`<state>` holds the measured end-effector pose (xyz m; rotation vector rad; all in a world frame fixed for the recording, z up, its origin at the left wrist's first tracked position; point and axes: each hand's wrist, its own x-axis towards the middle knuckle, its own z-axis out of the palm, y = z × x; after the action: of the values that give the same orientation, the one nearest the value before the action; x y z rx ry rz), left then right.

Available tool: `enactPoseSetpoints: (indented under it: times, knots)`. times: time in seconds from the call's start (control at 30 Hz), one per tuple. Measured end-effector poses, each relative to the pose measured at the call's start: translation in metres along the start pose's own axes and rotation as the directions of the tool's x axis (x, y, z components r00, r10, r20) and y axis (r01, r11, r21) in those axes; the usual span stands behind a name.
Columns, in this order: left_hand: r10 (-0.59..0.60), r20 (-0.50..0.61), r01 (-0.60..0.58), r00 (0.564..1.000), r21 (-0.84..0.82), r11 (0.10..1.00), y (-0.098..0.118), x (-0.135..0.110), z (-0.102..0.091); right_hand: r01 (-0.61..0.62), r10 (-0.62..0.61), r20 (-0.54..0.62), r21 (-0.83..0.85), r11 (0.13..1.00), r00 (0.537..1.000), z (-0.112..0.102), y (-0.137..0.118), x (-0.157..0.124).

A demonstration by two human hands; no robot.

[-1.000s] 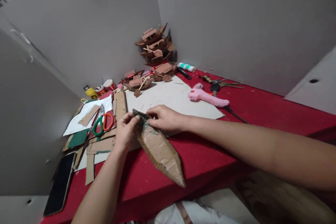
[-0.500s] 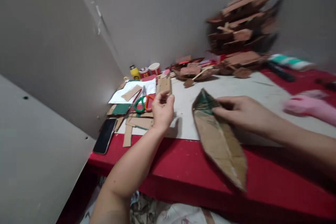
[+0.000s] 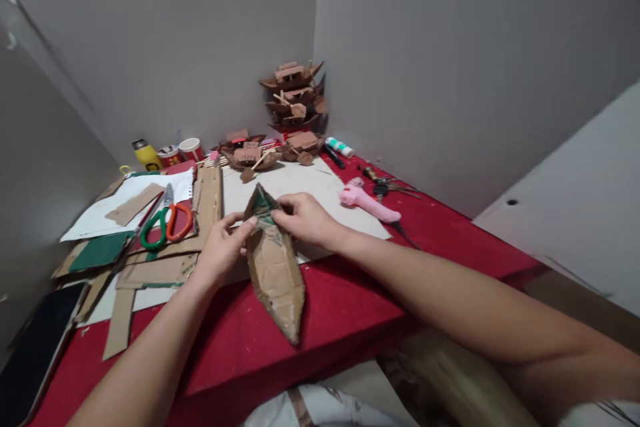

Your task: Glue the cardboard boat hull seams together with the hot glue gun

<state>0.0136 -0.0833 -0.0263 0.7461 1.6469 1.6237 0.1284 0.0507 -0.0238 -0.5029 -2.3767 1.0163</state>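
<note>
Red cloth covers the tabletop (image 3: 350,293), which stands in a corner of grey walls. Both arms reach forward. The left hand (image 3: 220,250) and the right hand (image 3: 305,219) are close together, each one pinching the far end of a cardboard hull (image 3: 274,267). It is brown, pointed, green at the tip, and hangs over the tabletop's near edge.

A home craft corner: a red-covered table (image 3: 360,307) set into a bare grey wall corner, with finished cardboard boats (image 3: 293,97) stacked far back, scissors (image 3: 165,223) and cardboard scraps (image 3: 150,270) at left, a pink glue gun (image 3: 367,201) at right.
</note>
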Motion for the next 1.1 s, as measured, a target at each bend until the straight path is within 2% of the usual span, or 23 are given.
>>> enactPoseSetpoints:
  times: [0.13,0.3,0.5,0.57,0.67,0.73,0.83,0.9,1.0,1.1]
  knots:
    - [-0.026,0.083,0.028,0.996,-0.026,0.999,-0.007,0.001,0.004,0.041,-0.039,0.028,-0.081,0.996,0.999,0.002,-0.002,-0.004]
    - [-0.069,0.051,0.070,0.996,-0.016,0.997,-0.009,0.003,0.005,0.073,-0.062,0.090,-0.126,0.989,0.994,0.001,-0.005,-0.006]
    - [-0.067,-0.006,0.067,0.998,-0.024,0.997,-0.003,-0.002,0.010,0.101,-0.089,0.074,-0.168,0.981,0.993,-0.003,-0.005,-0.004]
    - [-0.030,-0.057,0.029,0.998,-0.009,1.000,-0.001,-0.001,0.009,0.102,-0.091,0.074,-0.171,0.980,0.993,-0.004,-0.004,-0.004]
    - [0.125,-0.153,-0.115,0.980,0.074,0.991,0.000,0.002,0.004,0.106,-0.091,0.099,-0.159,0.982,0.991,-0.005,-0.004,-0.004]
    - [0.204,-0.172,-0.185,0.964,0.119,0.976,0.000,0.004,0.002,0.118,-0.099,0.138,-0.135,0.984,0.985,-0.005,-0.004,-0.005]
    - [0.238,-0.172,-0.217,0.956,0.135,0.967,-0.001,0.006,0.001,0.138,-0.119,0.177,-0.103,0.985,0.977,-0.005,-0.004,-0.006]
    - [0.268,-0.175,-0.243,0.947,0.156,0.958,-0.003,0.006,0.002,0.136,-0.126,0.134,-0.068,0.988,0.983,-0.005,-0.005,-0.006]
    - [0.333,-0.178,-0.297,0.926,0.201,0.933,-0.004,0.006,0.004,0.137,-0.137,-0.004,0.018,0.990,0.991,-0.005,-0.005,-0.006]
    - [0.376,-0.176,-0.330,0.909,0.246,0.912,-0.003,0.005,0.008,0.188,-0.179,-0.111,0.081,0.979,0.978,-0.004,-0.003,-0.005]
